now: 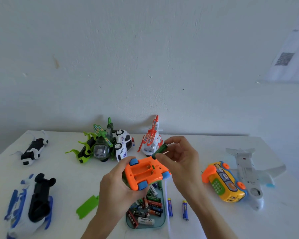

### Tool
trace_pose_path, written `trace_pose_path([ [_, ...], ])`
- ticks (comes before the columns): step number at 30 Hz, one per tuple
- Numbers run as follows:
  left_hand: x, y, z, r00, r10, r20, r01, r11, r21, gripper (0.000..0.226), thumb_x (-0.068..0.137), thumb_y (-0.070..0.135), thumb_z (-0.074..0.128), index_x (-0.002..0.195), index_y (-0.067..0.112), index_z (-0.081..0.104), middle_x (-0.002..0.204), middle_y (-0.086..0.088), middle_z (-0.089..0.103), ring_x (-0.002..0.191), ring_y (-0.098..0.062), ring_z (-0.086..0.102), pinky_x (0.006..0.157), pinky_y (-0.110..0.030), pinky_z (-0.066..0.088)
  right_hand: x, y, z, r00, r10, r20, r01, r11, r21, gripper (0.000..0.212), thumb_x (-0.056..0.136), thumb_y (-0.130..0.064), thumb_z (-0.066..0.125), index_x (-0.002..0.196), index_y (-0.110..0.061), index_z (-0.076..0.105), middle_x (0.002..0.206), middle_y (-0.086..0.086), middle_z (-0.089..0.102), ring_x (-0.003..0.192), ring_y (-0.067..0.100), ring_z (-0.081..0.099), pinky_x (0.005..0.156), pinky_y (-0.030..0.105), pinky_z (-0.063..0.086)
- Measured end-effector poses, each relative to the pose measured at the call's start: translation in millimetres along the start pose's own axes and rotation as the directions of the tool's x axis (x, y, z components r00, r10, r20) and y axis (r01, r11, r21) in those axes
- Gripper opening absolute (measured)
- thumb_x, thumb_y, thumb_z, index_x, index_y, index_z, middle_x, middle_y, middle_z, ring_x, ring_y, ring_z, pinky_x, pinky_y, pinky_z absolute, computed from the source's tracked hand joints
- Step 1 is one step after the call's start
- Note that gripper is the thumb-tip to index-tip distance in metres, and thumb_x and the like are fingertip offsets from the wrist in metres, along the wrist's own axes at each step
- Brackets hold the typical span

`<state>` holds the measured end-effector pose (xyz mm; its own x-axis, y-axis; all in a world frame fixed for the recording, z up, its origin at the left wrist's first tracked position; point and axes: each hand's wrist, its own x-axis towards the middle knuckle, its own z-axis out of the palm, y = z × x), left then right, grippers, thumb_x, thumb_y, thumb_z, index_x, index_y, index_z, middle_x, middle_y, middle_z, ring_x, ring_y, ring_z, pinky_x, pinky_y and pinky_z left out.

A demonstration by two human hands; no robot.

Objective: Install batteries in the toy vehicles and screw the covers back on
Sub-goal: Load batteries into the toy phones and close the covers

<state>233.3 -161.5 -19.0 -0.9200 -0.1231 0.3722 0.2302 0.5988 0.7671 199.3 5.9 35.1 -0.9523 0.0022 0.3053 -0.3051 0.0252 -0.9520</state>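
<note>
now the left hand [117, 185] grips the upturned orange toy car [145, 172] above the battery tray [163, 219], right hand [177, 155] pinches a green battery [160, 150] just over its open bay, so a wrong polarity or slipped pinch could drop it.

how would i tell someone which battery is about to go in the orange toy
Start at the orange toy, held upside down in the left hand over the middle of the table, its battery bay open and empty. Just above its far edge, the right hand pinches a green battery. It is the only battery off the table; the others lie in the tray or beside it.
</note>
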Motion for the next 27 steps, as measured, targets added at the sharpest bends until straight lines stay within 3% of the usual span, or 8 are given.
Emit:
trace_pose_path([
  [6,-0.2,16.1,10.7,0.997,0.071,0.004,-0.071,0.996,0.049,0.074,0.043,0.065,0.069,0.113,0.048,0.052,0.082,0.034,0.059,0.077,0.01,0.06,0.066,-0.001,0.042,-24.4,6.1,0.7,0.987,-0.123,0.105,0.148,0.948,-0.282,0.032,0.077,-0.002,0.072,0.083,-0.033,0.064,0.078,-0.015,0.063,0.074,0.006,0.056,0.065,0.01,0.042],
  [9,-0.9,22.3,12.5,0.995,0.098,0.002,-0.098,0.993,0.061,0.076,0.043,0.063,0.068,0.115,0.054,0.044,0.091,0.038,0.059,0.084,0.017,0.055,0.071,0.001,0.04,-25.3,10.4,-3.2,0.949,-0.27,0.163,0.314,0.864,-0.394,0.027,0.08,-0.005,0.066,0.089,-0.03,0.066,0.085,-0.012,0.061,0.081,0.006,0.058,0.068,0.013,0.045],
  [11,-0.9,24.9,13.0,0.994,0.106,0.006,-0.106,0.992,0.073,0.077,0.043,0.062,0.067,0.116,0.051,0.045,0.082,0.033,0.061,0.084,0.015,0.055,0.071,0.001,0.04,-24.3,15.9,-4.1,0.927,-0.322,0.191,0.373,0.844,-0.387,0.028,0.08,-0.006,0.063,0.095,-0.031,0.063,0.09,-0.011,0.06,0.084,0.008,0.059,0.07,0.022,0.048],
  [15,-0.1,28.7,13.3,0.993,0.113,0.028,-0.114,0.992,0.049,0.076,0.042,0.058,0.068,0.113,0.055,0.04,0.101,0.035,0.057,0.081,0.008,0.059,0.068,-0.005,0.045,-22.3,24.0,1.7,0.957,-0.158,0.243,0.225,0.933,-0.28,0.015,0.082,-0.035,0.063,0.094,-0.043,0.068,0.095,-0.015,0.056,0.094,0.013,0.058,0.082,0.038,0.049],
  [18,-1.7,28.1,12.4,0.992,0.123,0.022,-0.124,0.992,0.033,0.075,0.044,0.054,0.071,0.113,0.053,0.042,0.099,0.032,0.06,0.079,0.007,0.061,0.067,-0.008,0.046,-22.9,22.4,7.2,0.98,-0.076,0.181,0.118,0.965,-0.234,0.014,0.074,-0.044,0.067,0.083,-0.055,0.068,0.091,-0.016,0.058,0.093,0.012,0.058,0.083,0.045,0.049],
  [23,-0.9,24.3,10.0,0.992,0.127,0.0,-0.127,0.992,0.021,0.077,0.046,0.053,0.074,0.119,0.046,0.048,0.097,0.031,0.062,0.083,0.007,0.061,0.072,-0.006,0.046,-14.9,12.0,2.8,0.994,0.103,0.042,-0.073,0.887,-0.456,0.058,0.042,-0.065,0.069,0.097,-0.054,0.056,0.117,-0.022,0.038,0.109,0.004,0.037,0.093,0.028,0.038],
  [25,-0.5,22.3,8.9,0.989,0.146,0.005,-0.146,0.988,0.054,0.079,0.046,0.053,0.074,0.12,0.042,0.05,0.092,0.033,0.061,0.084,0.008,0.06,0.073,-0.005,0.046,-6.3,6.7,-1.0,0.943,0.299,0.145,-0.221,0.891,-0.397,0.058,0.043,-0.058,0.08,0.096,-0.05,0.058,0.121,-0.014,0.039,0.109,0.008,0.044,0.092,0.03,0.045],
  [27,-0.1,20.0,7.7,0.985,0.172,0.022,-0.174,0.98,0.099,0.081,0.046,0.055,0.073,0.122,0.042,0.049,0.096,0.037,0.056,0.088,0.011,0.058,0.074,-0.006,0.047,2.2,4.3,-4.6,0.877,0.397,0.272,-0.332,0.908,-0.257,0.044,0.053,-0.037,0.089,0.089,-0.033,0.065,0.109,-0.002,0.057,0.096,0.015,0.06,0.082,0.035,0.056],
])
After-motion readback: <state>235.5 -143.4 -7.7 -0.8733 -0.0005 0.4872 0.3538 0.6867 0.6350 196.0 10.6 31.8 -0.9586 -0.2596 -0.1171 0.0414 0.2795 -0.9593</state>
